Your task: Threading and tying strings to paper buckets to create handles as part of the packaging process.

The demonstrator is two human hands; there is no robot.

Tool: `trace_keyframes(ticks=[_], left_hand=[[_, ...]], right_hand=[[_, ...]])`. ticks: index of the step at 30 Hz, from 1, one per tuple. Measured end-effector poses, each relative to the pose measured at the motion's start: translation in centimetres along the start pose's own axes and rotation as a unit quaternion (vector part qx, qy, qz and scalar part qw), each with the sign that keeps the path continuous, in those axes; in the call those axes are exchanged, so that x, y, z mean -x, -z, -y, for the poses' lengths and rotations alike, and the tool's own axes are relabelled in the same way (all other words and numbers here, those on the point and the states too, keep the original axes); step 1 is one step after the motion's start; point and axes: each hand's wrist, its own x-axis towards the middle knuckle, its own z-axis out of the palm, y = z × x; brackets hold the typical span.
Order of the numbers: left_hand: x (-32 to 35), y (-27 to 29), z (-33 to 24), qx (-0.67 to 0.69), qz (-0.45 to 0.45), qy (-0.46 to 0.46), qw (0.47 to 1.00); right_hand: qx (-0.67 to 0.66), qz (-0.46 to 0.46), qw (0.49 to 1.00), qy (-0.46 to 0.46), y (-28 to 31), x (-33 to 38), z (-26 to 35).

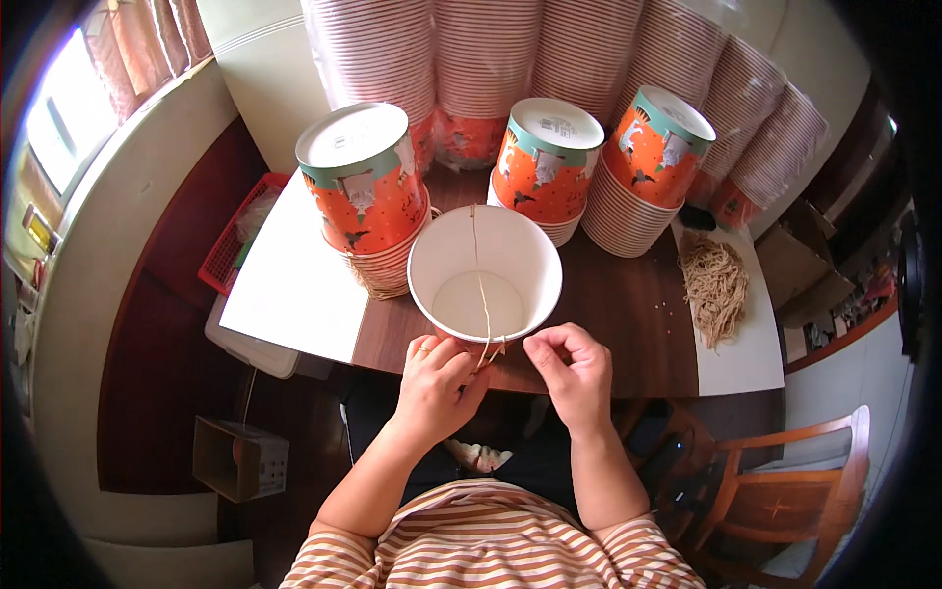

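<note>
A paper bucket with a white inside stands at the table's near edge, its open mouth tilted up toward me. A thin tan string runs from its far wall across the opening and over the near rim. Just below that rim, my left hand is closed, with the string at its thumb and fingertips. My right hand is beside the rim on the right, thumb and forefinger pinched together. Whatever the right fingers hold, if anything, is too small to make out.
Upside-down orange and green printed bucket stacks stand behind, at left, middle and right. Tall plastic-wrapped bucket stacks line the back. A bundle of tan strings lies at right. A wooden chair is lower right.
</note>
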Motion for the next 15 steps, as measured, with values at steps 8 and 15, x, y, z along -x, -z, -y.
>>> trace_keyframes(ticks=[8,15], left_hand=[[-0.1,-0.3,-0.3,-0.013,-0.012,-0.011,1.0],[0.2,-0.1,-0.2,-0.017,0.013,-0.004,1.0]], right_hand=[[-0.049,0.036,0.997,-0.041,-2.4,1.0,-0.8],[-0.032,0.029,0.999,-0.032,-2.5,0.3,-0.5]])
